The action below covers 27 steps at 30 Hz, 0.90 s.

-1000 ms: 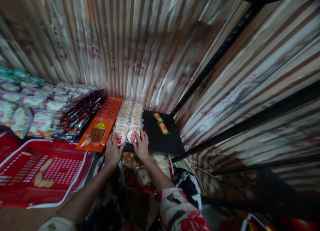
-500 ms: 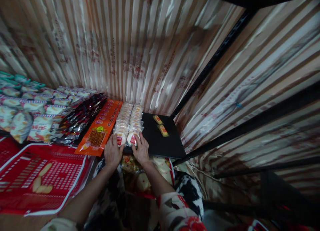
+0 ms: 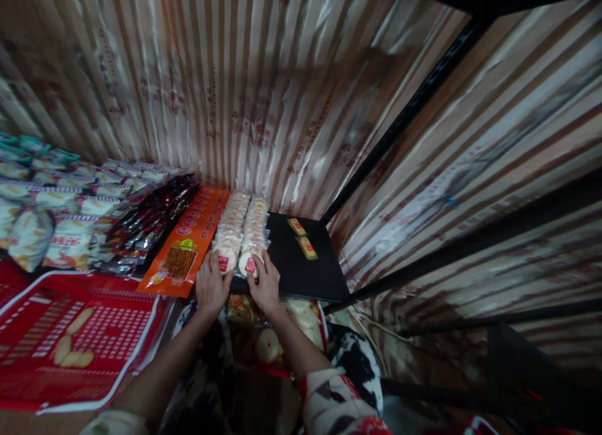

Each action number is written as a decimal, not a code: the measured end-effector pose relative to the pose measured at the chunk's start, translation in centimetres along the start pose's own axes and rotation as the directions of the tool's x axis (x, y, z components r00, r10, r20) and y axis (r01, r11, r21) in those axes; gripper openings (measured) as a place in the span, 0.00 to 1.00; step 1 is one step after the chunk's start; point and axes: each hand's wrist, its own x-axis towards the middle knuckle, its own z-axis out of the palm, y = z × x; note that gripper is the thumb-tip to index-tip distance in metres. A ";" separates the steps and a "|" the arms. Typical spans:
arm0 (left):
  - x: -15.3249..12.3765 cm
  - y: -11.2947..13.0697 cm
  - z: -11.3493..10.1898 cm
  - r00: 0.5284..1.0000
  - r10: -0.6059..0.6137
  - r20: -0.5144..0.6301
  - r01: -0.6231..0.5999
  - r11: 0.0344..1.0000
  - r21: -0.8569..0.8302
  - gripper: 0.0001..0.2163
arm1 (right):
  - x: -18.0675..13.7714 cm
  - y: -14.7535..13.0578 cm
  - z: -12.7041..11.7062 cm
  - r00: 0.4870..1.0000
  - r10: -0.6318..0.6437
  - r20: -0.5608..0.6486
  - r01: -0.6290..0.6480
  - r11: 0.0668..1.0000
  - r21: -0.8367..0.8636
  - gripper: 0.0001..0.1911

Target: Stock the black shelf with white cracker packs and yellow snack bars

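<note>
Two rows of clear packets of round white biscuits [image 3: 231, 225] with red labels lie side by side on the black shelf, overlapping one another. My left hand [image 3: 212, 286] is closed around the front packet [image 3: 224, 261] of the left row, thumb and fingers at its edges. At the front of the right row, my right hand [image 3: 266, 286] grips another such packet [image 3: 248, 264] the same way. Both packets appear to rest at the shelf's front edge. Left of the rows lies a flat orange snack packet [image 3: 181, 253].
Two small yellow packets [image 3: 302, 239] lie on the black shelf [image 3: 301, 278]. Dark shiny packets [image 3: 150, 222] and white bags [image 3: 70, 241] stand at left. A red basket [image 3: 117, 297] holds several loose oblong biscuits. Black frame bars [image 3: 409, 121] cross at right before a striped sheet.
Both hands stay on the front packets with almost no movement. The view has turned slightly, so the basket and bags at left appear a little farther left.
</note>
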 end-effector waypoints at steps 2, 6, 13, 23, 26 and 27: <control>-0.1 0.0 0.1 1.000 0.001 0.005 -0.001 1.000 -0.001 0.27 | 0.4 0.2 0.0 1.000 -0.005 0.002 0.005 1.000 0.015 0.25; -0.2 0.0 0.3 1.000 -0.002 0.006 0.002 1.000 -0.001 0.27 | 1.4 0.4 -0.1 1.000 -0.023 0.006 0.023 0.999 0.028 0.27; -0.3 0.1 0.6 1.000 -0.013 0.009 0.013 1.000 0.010 0.28 | 1.6 0.3 0.0 0.998 0.031 0.053 -0.032 0.999 0.024 0.27; -0.1 0.6 -0.5 0.998 -0.050 0.048 0.052 0.998 -0.041 0.30 | -0.6 0.3 -1.6 0.996 -0.021 -0.091 0.028 0.997 0.075 0.24; -0.1 0.5 -0.7 0.998 -0.039 0.057 0.042 0.998 -0.048 0.32 | -3.3 1.2 -2.9 0.989 -0.032 -0.145 0.053 0.989 0.141 0.22; -0.2 0.5 -0.7 0.998 -0.031 0.056 0.034 0.998 -0.045 0.32 | -4.5 1.8 -3.2 0.986 -0.025 -0.165 0.052 0.986 0.159 0.21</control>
